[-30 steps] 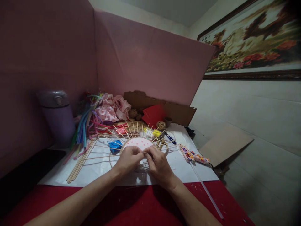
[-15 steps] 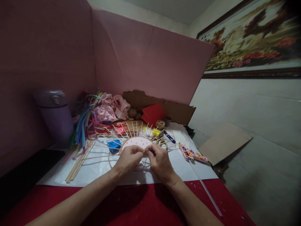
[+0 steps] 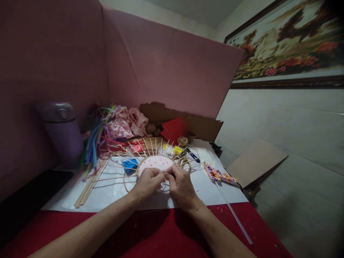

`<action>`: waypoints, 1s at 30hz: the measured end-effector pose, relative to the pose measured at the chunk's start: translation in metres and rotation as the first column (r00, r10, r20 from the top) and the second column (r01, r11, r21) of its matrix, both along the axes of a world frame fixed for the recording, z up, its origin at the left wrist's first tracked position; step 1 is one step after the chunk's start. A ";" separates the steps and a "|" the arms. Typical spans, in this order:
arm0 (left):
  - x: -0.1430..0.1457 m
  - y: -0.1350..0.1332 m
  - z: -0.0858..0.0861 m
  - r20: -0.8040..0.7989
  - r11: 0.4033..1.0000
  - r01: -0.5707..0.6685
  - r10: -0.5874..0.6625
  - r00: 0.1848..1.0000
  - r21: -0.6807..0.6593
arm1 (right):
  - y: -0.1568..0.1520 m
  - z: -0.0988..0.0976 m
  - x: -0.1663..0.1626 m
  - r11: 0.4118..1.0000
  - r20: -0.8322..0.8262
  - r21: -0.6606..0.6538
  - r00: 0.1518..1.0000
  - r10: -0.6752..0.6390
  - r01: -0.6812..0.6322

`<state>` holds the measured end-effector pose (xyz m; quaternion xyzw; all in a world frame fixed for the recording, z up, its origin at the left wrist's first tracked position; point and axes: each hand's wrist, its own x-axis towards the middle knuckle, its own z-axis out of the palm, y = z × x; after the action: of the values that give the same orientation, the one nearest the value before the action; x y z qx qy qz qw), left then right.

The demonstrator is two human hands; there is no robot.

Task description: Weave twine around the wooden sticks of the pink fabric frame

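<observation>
A round pink disc with red dots (image 3: 156,163) lies before me, its rim edged with brown twine. Thin wooden sticks (image 3: 115,177) radiate from it on the far side and both flanks. My left hand (image 3: 149,182) is closed at the disc's near edge, thumb and index finger pinching the twine. Fingertip to fingertip with it, my right hand (image 3: 182,182) pinches the same thin strand. A loose loop of twine (image 3: 124,183) curves out on the left, and more coils lie below the fingers. My hands hide the disc's near rim.
Left stand a purple bottle (image 3: 63,136), pipe cleaners (image 3: 92,143) and loose sticks (image 3: 90,186). Behind are crumpled pink fabric (image 3: 120,123), red paper (image 3: 174,129) and a twine roll (image 3: 182,141). A blue packet (image 3: 130,165), scissors (image 3: 185,165), a cutter (image 3: 193,155) and a glue stick (image 3: 236,216) lie nearby.
My hands have shifted slightly at the disc's near edge, still pinching together. More of the dotted surface shows above them now. The surrounding things stay put.
</observation>
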<state>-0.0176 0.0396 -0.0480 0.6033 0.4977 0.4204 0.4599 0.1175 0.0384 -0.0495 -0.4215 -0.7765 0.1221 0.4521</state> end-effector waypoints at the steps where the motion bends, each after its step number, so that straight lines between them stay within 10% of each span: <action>1: 0.001 -0.001 0.001 0.005 1.000 0.002 -0.002 1.000 -0.007 | 0.000 0.000 0.000 1.000 -0.002 0.002 1.000 -0.011 0.011; 12: -0.001 -0.006 0.008 0.246 0.999 -0.032 0.033 0.969 -0.010 | 0.006 -0.004 -0.003 0.977 -0.316 -0.146 0.943 0.103 -0.156; 19: -0.002 -0.003 0.008 0.364 0.978 -0.126 0.058 0.929 0.164 | 0.004 0.005 -0.010 0.755 -0.730 -0.353 0.667 0.147 -0.552; 30: 0.000 -0.008 0.011 0.473 0.997 -0.011 0.048 0.880 -0.081 | 0.001 0.015 -0.005 0.626 -0.771 -0.415 0.620 0.144 -0.661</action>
<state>-0.0178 0.0316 -0.0375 0.4566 0.3948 0.5430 0.5837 0.1124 0.0394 -0.0349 -0.2766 -0.5368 0.6410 0.4737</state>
